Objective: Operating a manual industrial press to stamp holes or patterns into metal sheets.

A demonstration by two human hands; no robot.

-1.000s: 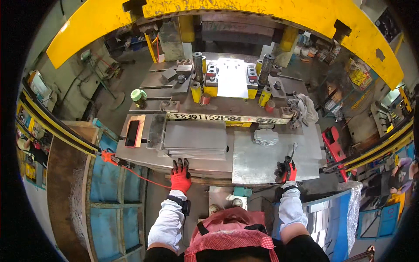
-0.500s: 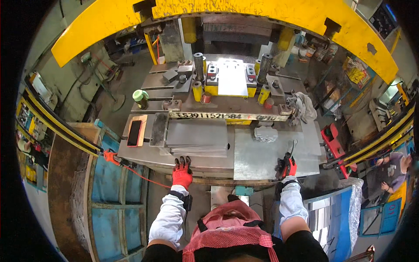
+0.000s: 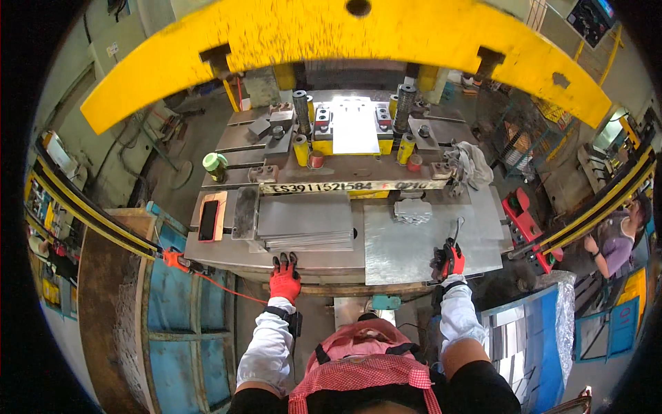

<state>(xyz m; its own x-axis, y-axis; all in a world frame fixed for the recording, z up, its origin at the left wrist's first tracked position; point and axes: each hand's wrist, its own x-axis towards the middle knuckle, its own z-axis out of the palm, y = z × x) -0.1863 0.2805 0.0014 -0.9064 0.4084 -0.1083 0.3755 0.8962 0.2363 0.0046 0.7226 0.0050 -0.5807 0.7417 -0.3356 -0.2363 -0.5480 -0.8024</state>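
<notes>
My left hand (image 3: 285, 279), in a red glove with dark fingertips, rests with fingers stretched out on the front edge of the steel bench. Just beyond it lies a stack of grey metal sheets (image 3: 305, 215). My right hand (image 3: 452, 261), gloved the same way, is closed around a dark tool with a thin bent end (image 3: 458, 228); its exact kind is unclear. That hand is over the right part of a large flat metal sheet (image 3: 393, 252). Farther off, a bright metal plate (image 3: 355, 132) lies on the yellow-based die between the guide posts.
A yellow press beam (image 3: 358, 34) arches overhead. A phone (image 3: 208, 220) and a green-lidded bottle (image 3: 215, 165) stand at left. Small stacked metal pieces (image 3: 412, 211) and a grey rag (image 3: 470, 165) are at right. A red stand (image 3: 522, 214) and a co-worker (image 3: 616, 241) are beyond the right edge.
The view has tilted and shifted slightly, so the press beam sits lower in it. Both hands stay nearly in place. The co-worker at far right has changed posture.
</notes>
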